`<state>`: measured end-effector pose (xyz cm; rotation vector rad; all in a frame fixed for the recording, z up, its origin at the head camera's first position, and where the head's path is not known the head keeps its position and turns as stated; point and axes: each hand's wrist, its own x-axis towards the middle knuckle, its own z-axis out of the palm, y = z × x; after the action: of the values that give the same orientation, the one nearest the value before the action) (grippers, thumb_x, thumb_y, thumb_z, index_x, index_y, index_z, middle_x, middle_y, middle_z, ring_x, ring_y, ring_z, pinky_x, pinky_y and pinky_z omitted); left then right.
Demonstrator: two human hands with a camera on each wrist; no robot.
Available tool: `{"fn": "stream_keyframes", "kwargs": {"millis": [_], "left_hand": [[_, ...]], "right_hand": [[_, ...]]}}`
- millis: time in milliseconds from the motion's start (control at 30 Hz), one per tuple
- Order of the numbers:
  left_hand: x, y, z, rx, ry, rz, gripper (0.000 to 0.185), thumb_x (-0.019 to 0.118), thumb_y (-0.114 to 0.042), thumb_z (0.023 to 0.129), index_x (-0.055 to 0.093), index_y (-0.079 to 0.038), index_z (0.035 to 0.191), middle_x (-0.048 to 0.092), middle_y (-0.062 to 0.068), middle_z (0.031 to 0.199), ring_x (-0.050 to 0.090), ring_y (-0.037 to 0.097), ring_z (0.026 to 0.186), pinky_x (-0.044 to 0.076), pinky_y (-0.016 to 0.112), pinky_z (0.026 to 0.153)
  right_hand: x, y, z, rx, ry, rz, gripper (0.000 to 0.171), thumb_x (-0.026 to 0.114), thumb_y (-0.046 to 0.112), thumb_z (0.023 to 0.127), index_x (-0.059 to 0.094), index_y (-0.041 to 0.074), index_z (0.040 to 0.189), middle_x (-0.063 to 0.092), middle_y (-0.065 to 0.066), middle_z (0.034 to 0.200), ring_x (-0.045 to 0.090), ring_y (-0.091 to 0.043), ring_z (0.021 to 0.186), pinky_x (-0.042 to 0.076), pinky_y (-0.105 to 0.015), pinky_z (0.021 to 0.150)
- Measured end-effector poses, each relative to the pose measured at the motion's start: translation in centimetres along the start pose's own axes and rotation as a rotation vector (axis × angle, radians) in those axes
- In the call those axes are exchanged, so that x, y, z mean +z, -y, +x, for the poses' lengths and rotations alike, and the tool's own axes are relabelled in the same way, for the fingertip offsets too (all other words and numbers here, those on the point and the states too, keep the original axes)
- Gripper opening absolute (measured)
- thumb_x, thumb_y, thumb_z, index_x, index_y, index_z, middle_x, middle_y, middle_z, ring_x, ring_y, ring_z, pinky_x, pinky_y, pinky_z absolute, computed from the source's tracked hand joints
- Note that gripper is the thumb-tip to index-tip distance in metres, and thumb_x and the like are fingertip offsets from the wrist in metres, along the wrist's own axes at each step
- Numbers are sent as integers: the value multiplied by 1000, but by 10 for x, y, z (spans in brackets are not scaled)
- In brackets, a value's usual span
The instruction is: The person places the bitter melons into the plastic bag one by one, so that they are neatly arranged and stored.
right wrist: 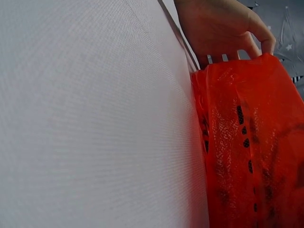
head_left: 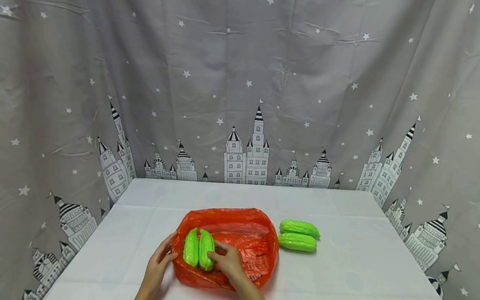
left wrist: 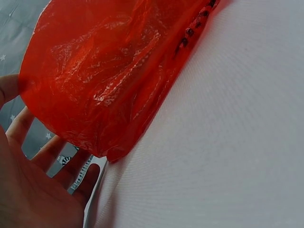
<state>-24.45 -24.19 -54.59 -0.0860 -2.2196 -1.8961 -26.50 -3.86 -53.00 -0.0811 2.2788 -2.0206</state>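
A red plastic bag [head_left: 245, 243] lies open on the white table [head_left: 353, 279]. Two green cucumbers lie side by side inside it, one on the left [head_left: 191, 246] and one on the right [head_left: 205, 248]. My right hand [head_left: 218, 258] reaches into the bag, and its fingers curl round the right cucumber's near end. My left hand [head_left: 166, 254] rests against the bag's left side with its fingers fairly straight. In the left wrist view, the palm [left wrist: 28, 190] sits beside the bag [left wrist: 109, 76]. In the right wrist view, the fingers [right wrist: 223, 28] hook over the bag [right wrist: 251, 142].
Two more green cucumbers [head_left: 300, 228] [head_left: 297, 242] lie on the table just right of the bag. A grey curtain [head_left: 246, 74] printed with stars and castles hangs behind and along both sides of the table.
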Motion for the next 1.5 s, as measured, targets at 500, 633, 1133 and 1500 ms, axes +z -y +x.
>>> {"fn": "stream_keyframes", "kwargs": {"millis": [500, 633, 1133, 1500], "left_hand": [[-1, 1, 1, 11, 1, 17, 48, 53, -14, 92, 42, -10, 138, 37, 10, 143, 40, -8, 112, 33, 7, 88], [-1, 0, 0, 7, -1, 21, 47, 53, -15, 92, 42, -11, 138, 37, 10, 143, 39, -7, 112, 32, 7, 89], [-3, 0, -2, -10, 6, 29, 49, 52, -11, 92, 40, -11, 140, 36, 8, 144, 38, -4, 114, 31, 6, 89], [-2, 2, -1, 9, 13, 10, 48, 52, -12, 92, 41, -10, 139, 36, 10, 143, 39, -6, 113, 32, 7, 89]], "right_hand": [[-6, 3, -2, 3, 21, 30, 48, 69, 13, 82, 55, -5, 124, 63, -17, 107, 61, -20, 87, 54, -34, 63], [-12, 3, -3, 10, 11, 0, 49, 69, 16, 82, 55, -4, 124, 61, -19, 109, 60, -20, 87, 53, -34, 62], [-59, 42, -15, -281, 101, 1, 30, 62, 10, 87, 62, 2, 116, 63, -18, 110, 58, -27, 98, 51, -26, 78], [-129, 59, -16, -443, 187, 133, 37, 60, 7, 88, 54, -6, 122, 60, -23, 114, 59, -23, 102, 49, -35, 85]]}}
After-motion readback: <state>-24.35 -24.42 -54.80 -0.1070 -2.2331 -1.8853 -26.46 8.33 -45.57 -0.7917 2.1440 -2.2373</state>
